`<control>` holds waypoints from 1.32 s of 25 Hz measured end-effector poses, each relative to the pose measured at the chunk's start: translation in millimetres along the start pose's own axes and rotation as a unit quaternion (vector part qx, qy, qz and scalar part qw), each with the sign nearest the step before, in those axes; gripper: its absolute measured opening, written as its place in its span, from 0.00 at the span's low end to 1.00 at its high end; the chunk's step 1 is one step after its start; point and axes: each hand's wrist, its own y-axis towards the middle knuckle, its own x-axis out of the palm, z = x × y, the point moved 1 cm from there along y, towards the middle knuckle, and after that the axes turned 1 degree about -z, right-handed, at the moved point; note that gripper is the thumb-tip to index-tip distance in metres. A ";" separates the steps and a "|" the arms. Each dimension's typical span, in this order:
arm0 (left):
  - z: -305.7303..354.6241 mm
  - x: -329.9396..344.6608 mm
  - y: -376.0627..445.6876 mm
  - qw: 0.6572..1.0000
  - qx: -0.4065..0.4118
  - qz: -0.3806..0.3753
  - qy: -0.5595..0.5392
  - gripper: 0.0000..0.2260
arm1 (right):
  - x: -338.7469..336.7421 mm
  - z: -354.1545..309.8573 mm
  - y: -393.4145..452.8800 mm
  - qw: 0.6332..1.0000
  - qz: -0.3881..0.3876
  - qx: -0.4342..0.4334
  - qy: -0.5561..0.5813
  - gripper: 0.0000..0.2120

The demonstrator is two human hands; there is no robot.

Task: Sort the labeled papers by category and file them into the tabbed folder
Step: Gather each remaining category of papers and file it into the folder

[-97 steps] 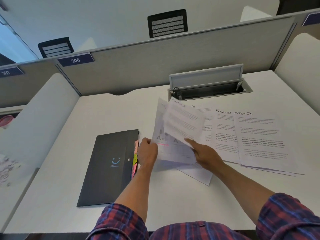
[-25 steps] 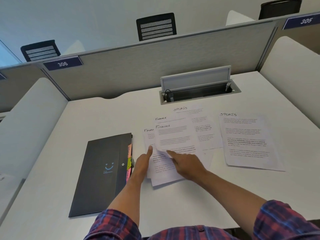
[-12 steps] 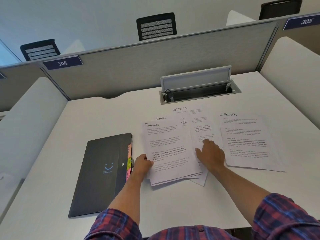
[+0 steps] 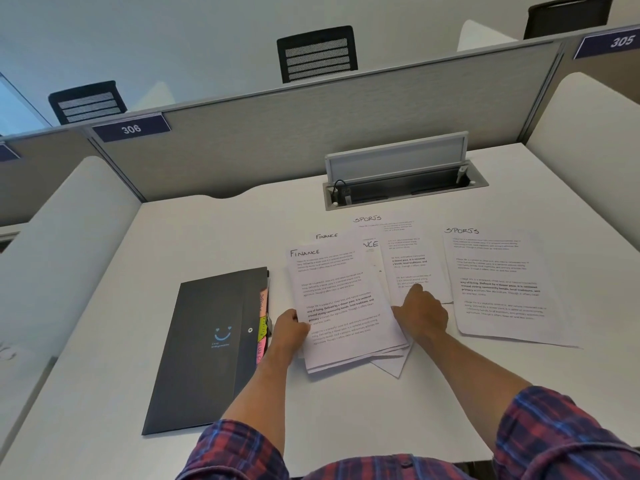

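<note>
A stack of sheets headed FINANCE point(image 4: 337, 299) lies at mid-desk, a little askew. My left hand point(image 4: 289, 329) grips its left edge, thumb on top. My right hand point(image 4: 420, 313) rests at the stack's right edge, fingertips pressing on a sheet headed SPORTS point(image 4: 403, 254) that lies partly under the Finance sheets. A separate SPORTS pile point(image 4: 502, 289) lies to the right. The black tabbed folder point(image 4: 211, 344) lies closed left of my left hand, with coloured tabs point(image 4: 262, 329) sticking out along its right edge.
An open cable box point(image 4: 401, 188) with a raised lid is sunk into the white desk point(image 4: 194, 237) behind the papers. Grey partitions point(image 4: 311, 143) wall the desk at the back, and white panels close its sides.
A FINANCE sheet has come to lie on top of the stack under my left hand. My right hand moved right onto the middle SPORTS sheet. In the last half second almost nothing shifted.
</note>
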 end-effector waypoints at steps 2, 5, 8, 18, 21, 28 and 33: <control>0.4 0.1 -0.8 1.000 -0.002 0.001 0.000 0.09 | 0.2 -2.9 -1.7 1.000 0.013 0.001 -0.013 0.22; 1.4 0.0 -2.7 1.000 -0.008 0.003 -0.006 0.09 | 4.1 -7.3 -6.4 0.998 0.045 -0.008 -0.053 0.27; 6.1 0.6 -7.8 1.000 -0.013 -0.005 -0.016 0.10 | 6.4 -9.8 -5.9 0.996 0.046 -0.020 -0.070 0.27; 13.3 6.7 -14.6 0.996 0.047 0.074 0.010 0.10 | 8.3 -21.7 0.5 0.999 0.016 0.023 0.033 0.11; 13.3 6.7 -16.9 0.995 0.054 0.081 0.002 0.12 | 9.0 -19.3 3.5 0.996 0.007 0.029 0.087 0.08; 7.2 -2.7 -18.8 0.993 0.038 0.102 -0.037 0.10 | -2.0 5.7 15.6 0.948 0.130 0.008 0.289 0.03; 5.2 -3.9 -17.5 0.992 0.028 0.102 -0.064 0.14 | -31.7 18.7 25.5 0.874 0.245 0.014 0.420 0.03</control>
